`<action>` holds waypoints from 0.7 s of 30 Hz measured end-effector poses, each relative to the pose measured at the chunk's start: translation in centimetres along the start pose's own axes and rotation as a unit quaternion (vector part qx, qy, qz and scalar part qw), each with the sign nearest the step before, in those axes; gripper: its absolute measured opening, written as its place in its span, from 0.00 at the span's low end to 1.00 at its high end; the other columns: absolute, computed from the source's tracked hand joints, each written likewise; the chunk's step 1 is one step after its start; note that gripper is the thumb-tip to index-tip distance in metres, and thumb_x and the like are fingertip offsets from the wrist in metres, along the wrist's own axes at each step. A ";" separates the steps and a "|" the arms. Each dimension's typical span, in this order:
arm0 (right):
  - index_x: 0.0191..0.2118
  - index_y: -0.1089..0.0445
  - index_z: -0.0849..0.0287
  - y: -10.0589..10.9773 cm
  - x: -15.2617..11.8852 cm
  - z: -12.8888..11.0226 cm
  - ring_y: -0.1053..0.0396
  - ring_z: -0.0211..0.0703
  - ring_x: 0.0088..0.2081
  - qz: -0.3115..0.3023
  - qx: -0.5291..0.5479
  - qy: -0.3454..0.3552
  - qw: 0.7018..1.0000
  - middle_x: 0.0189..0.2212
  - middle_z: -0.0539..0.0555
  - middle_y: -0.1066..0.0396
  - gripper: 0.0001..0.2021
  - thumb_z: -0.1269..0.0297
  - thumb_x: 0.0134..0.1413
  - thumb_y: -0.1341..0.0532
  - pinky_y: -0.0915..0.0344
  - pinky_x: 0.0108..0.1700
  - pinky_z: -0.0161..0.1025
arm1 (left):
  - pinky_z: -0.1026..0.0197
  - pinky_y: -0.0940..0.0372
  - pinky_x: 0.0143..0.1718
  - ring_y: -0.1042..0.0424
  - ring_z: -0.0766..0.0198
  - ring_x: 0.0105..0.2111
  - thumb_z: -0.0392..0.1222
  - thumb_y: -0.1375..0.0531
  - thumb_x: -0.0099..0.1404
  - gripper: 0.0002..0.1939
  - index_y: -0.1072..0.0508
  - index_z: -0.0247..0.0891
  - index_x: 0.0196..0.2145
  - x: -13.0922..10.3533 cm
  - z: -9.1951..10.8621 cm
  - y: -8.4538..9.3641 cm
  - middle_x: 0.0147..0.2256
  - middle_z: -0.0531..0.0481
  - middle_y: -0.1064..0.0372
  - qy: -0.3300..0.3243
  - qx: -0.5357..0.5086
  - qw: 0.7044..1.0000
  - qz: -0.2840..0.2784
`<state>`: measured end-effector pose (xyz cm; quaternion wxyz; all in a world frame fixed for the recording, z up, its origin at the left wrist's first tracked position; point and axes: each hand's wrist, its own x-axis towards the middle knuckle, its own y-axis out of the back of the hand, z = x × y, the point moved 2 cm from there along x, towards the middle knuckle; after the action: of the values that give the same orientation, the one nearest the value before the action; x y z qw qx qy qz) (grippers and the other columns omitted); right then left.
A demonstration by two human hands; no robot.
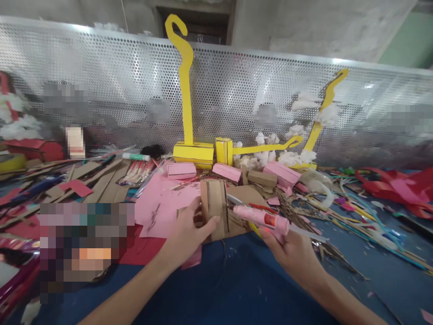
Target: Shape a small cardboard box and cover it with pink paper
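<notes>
My left hand (184,237) is closed around a folded brown cardboard box-like piece (215,201), its thumb across the near face and its fingers behind the left side. My right hand (292,255) grips a pink hot glue gun (259,217), whose nozzle points left at the cardboard's right edge. Whether the tip touches the cardboard is hard to tell. A translucent glue stick (311,233) sticks out of the gun's back. Beneath the cardboard lie a pink sheet (152,216) and flat brown cardboard. Small pink boxes (181,170) sit just behind.
Yellow hook-topped paper stands (186,85) and a yellow block (223,151) stand against a perforated metal panel (128,67). Cardboard strips (104,180) lie at left; white fluff (294,158), thin sticks and red ribbon (402,187) are at right. The blue table (230,289) shows in front.
</notes>
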<state>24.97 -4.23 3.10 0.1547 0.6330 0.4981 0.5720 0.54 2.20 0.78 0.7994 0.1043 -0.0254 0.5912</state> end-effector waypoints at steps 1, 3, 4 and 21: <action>0.42 0.19 0.57 0.0 0.0 0.0 0.19 0.56 0.40 0.002 0.001 0.001 1.000 0.35 0.60 0.17 0.23 0.50 0.69 0.48 0.23 0.46 0.47 | 0.50 0.25 0.48 0.22 0.53 0.49 0.47 0.36 0.66 0.25 0.34 0.39 0.58 0.0 0.0 0.0 0.52 0.41 0.24 0.000 -0.002 1.000 -0.001; 0.44 0.19 0.58 0.0 0.1 -0.1 0.19 0.56 0.42 0.001 0.006 0.006 1.000 0.35 0.59 0.17 0.22 0.51 0.69 0.48 0.23 0.45 0.46 | 0.50 0.25 0.48 0.22 0.53 0.49 0.47 0.37 0.66 0.25 0.34 0.39 0.58 0.1 0.0 0.0 0.52 0.40 0.24 0.000 -0.004 1.000 -0.003; 0.45 0.19 0.58 0.0 0.1 -0.1 0.19 0.55 0.42 0.001 0.007 0.009 1.000 0.36 0.59 0.17 0.22 0.51 0.69 0.48 0.23 0.44 0.46 | 0.49 0.25 0.48 0.22 0.52 0.49 0.47 0.37 0.66 0.25 0.34 0.39 0.58 0.2 0.0 0.1 0.53 0.40 0.24 -0.001 -0.004 1.000 -0.003; 0.33 0.19 0.56 0.5 -0.2 0.0 0.38 0.43 0.14 0.031 0.007 -0.028 0.999 0.10 0.49 0.37 0.25 0.47 0.68 0.48 0.41 0.17 0.36 | 0.51 0.23 0.45 0.21 0.52 0.48 0.48 0.36 0.65 0.25 0.34 0.38 0.57 0.1 0.0 0.0 0.52 0.39 0.24 0.000 0.003 1.000 -0.015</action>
<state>25.18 -4.63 3.33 0.1464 0.6652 0.4777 0.5550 0.56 2.28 0.82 0.8077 0.1068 -0.0222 0.5795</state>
